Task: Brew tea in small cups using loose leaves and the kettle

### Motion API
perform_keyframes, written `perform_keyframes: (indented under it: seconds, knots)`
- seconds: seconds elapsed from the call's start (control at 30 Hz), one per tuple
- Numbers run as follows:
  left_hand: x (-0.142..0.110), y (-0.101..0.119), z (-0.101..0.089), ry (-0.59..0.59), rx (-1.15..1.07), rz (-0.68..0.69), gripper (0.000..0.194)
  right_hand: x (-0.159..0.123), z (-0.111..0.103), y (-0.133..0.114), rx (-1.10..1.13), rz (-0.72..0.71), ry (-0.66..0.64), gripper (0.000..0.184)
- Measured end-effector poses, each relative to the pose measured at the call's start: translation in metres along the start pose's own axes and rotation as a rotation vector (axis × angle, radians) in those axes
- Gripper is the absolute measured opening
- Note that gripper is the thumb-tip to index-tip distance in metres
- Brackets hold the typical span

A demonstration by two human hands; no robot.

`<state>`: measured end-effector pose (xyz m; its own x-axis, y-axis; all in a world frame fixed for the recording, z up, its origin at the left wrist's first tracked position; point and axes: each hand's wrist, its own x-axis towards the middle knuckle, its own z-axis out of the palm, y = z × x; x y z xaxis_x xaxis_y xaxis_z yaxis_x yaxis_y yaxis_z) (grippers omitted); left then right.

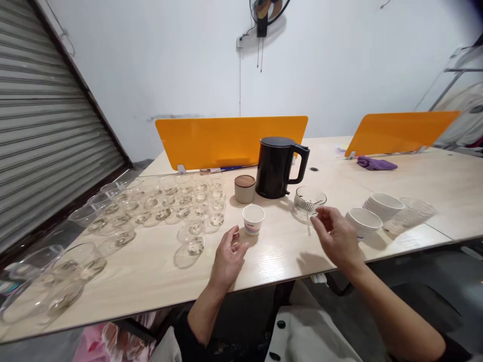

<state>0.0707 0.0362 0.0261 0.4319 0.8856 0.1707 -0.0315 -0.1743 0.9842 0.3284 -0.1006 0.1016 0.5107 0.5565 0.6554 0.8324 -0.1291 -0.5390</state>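
My left hand is beside a white paper cup with coloured stripes, its fingers loosely curved and apart, holding nothing. The cup stands upright on the table. My right hand is in a pinch at the near right side of a ribbed glass bowl. A thin pale piece seems to hang below the pinching fingertips, too faint to name. Some small dark bits show in the glass bowl. Behind the cup stand a lidded beige jar with a wooden top and a black electric kettle.
Many clear plastic cups with dark bits in them cover the table's left side. Stacks of white paper cups and a lying stack of clear cups are at right. Orange dividers and a purple cloth are farther back.
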Motion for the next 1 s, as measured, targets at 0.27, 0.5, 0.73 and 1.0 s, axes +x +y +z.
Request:
perform_keyframes:
  seconds: [0.27,0.5,0.73,1.0]
  knots:
    - [0.028,-0.002,0.005,-0.014,0.168,0.019,0.068,0.005,0.092,0.001,-0.007,-0.04,-0.495,0.049]
    - [0.039,-0.003,0.011,-0.066,0.865,0.156,0.064,0.019,0.135,0.0,-0.271,-0.205,-0.662,0.056]
    - [0.035,-0.004,0.016,-0.147,1.208,0.102,0.059,0.01,0.135,-0.002,-0.387,-0.302,-0.788,0.059]
    - [0.037,-0.01,0.019,-0.077,1.317,0.087,0.063,0.012,0.13,-0.005,-0.463,-0.363,-0.849,0.059]
